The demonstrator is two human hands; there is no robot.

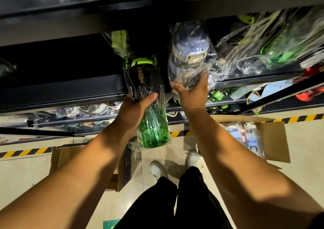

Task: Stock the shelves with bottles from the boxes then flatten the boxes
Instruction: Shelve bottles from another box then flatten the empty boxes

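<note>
My left hand (135, 110) grips a green bottle (153, 129) in a clear plastic bag, its black and lime cap pointing up toward the dark shelf (61, 87). My right hand (192, 92) holds a clear bottle with a bluish-purple lid (190, 53), also bagged, lifted at the shelf's front edge. Several wrapped green bottles (278, 53) lie on that shelf to the right. An open cardboard box (273, 137) on the floor at right holds several clear bottles (249, 137).
A second cardboard box (59, 157) sits on the floor at lower left. Lower shelves (70, 116) carry wrapped bottles. Yellow-black hazard tape (24, 152) runs along the shelf base. My white shoes (175, 165) stand on the beige floor between the boxes.
</note>
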